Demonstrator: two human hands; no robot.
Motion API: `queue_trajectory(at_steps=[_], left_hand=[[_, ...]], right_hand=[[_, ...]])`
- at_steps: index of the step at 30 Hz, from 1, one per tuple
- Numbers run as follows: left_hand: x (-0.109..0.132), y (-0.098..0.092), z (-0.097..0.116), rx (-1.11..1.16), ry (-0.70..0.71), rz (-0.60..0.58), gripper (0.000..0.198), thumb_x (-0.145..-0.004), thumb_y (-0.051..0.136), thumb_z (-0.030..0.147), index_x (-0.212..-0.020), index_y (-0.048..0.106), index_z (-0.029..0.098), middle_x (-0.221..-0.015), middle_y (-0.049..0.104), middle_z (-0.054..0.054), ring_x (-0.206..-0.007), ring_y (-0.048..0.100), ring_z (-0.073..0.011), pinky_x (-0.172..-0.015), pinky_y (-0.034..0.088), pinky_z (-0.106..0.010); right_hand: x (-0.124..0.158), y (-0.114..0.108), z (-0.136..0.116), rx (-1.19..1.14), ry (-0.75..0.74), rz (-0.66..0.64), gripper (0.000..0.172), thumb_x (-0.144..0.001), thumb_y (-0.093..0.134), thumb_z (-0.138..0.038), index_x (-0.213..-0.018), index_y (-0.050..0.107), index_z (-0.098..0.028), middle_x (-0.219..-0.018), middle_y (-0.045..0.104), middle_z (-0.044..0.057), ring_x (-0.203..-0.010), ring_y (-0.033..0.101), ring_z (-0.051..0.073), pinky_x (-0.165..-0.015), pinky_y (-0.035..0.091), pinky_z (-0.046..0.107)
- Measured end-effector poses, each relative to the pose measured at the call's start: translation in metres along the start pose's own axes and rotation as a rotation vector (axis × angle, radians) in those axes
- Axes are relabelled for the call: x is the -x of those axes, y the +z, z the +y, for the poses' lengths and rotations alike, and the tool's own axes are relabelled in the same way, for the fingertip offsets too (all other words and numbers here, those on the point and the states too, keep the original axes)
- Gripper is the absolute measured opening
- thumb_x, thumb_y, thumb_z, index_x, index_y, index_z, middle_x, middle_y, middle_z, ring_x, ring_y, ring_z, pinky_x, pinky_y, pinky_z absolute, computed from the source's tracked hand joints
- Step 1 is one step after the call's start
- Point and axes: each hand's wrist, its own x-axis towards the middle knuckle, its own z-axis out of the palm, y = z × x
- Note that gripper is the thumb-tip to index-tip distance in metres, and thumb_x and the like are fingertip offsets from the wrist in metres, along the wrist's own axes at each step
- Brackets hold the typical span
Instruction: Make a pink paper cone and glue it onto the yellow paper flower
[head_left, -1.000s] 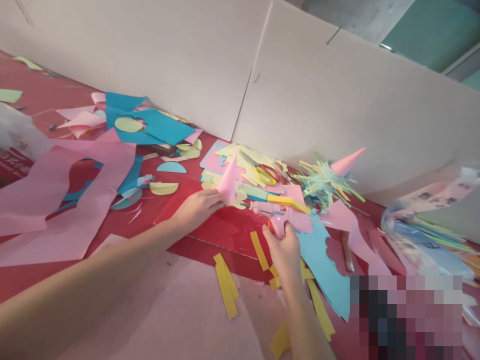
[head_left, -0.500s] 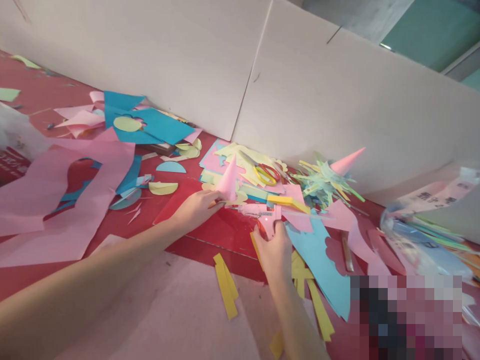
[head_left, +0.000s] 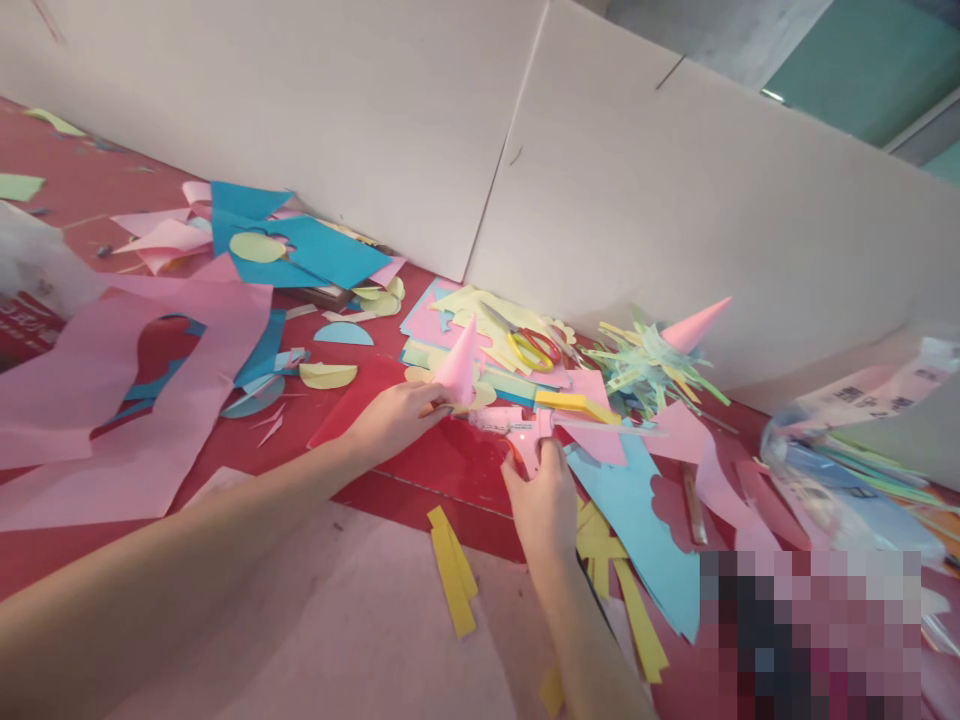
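Note:
A pink paper cone [head_left: 459, 368] stands point up at the middle, its base pinched by the fingers of my left hand [head_left: 394, 420]. Just right of it, my right hand [head_left: 546, 492] is wrapped round the handle of a pink glue gun [head_left: 504, 422]. The gun's nozzle points left at the cone's lower edge, near my left fingertips; whether they touch is too small to tell. A clear glue stick sticks out of the gun's back. Beneath both hands lies a red sheet [head_left: 442, 465].
Scissors [head_left: 534, 350] lie on paper scraps behind the gun. A second pink cone [head_left: 696, 325] with fringed strips leans at the right near a white panel [head_left: 637, 200]. Pink paper [head_left: 202, 400] spreads at left; blue sheets [head_left: 637, 520] and yellow strips [head_left: 452, 580] lie nearer.
My right hand has moved slightly left with the glue gun, bringing the nozzle closer to the cone. My left hand and the cone have hardly moved.

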Motion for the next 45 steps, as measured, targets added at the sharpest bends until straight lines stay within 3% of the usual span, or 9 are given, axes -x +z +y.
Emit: queue_trajectory(at_steps=[23,32,40,45], left_hand=[[0.0,-0.002,0.002,0.009,0.011,-0.003,0.025,-0.088,0.047,0.037,-0.091,0.067,0.022,-0.092,0.072,-0.002,-0.082,0.065,-0.0183,-0.072,0.049,-0.027],[-0.001,0.0,-0.001,0.015,0.022,-0.004,0.026,-0.088,0.047,0.038,-0.094,0.067,0.023,-0.095,0.072,-0.002,-0.083,0.066,-0.0184,-0.073,0.05,-0.027],[0.0,-0.002,0.001,0.007,0.027,-0.016,0.024,-0.088,0.047,0.036,-0.095,0.067,0.023,-0.097,0.072,-0.001,-0.086,0.066,-0.0186,-0.074,0.049,-0.027],[-0.001,-0.001,-0.001,-0.043,0.065,-0.022,0.024,-0.089,0.045,0.034,-0.095,0.066,0.022,-0.094,0.072,-0.002,-0.083,0.065,-0.0179,-0.071,0.049,-0.026]], right_hand=[[-0.001,0.0,0.002,-0.039,-0.002,-0.02,0.021,-0.076,0.048,-0.033,-0.092,0.052,-0.02,-0.095,0.06,0.009,-0.084,0.059,0.022,-0.058,0.04,0.029],[0.001,-0.004,-0.003,0.001,0.023,-0.024,0.016,-0.075,0.047,-0.032,-0.087,0.049,-0.022,-0.096,0.061,0.007,-0.081,0.062,0.021,-0.05,0.035,0.027],[0.0,-0.006,-0.003,0.005,0.027,0.005,0.018,-0.076,0.048,-0.035,-0.088,0.05,-0.021,-0.094,0.061,0.008,-0.08,0.061,0.022,-0.051,0.035,0.027],[-0.002,-0.012,-0.001,0.011,0.051,0.038,0.029,-0.074,0.05,-0.041,-0.092,0.054,-0.02,-0.091,0.063,0.01,-0.075,0.059,0.023,-0.054,0.036,0.029]])
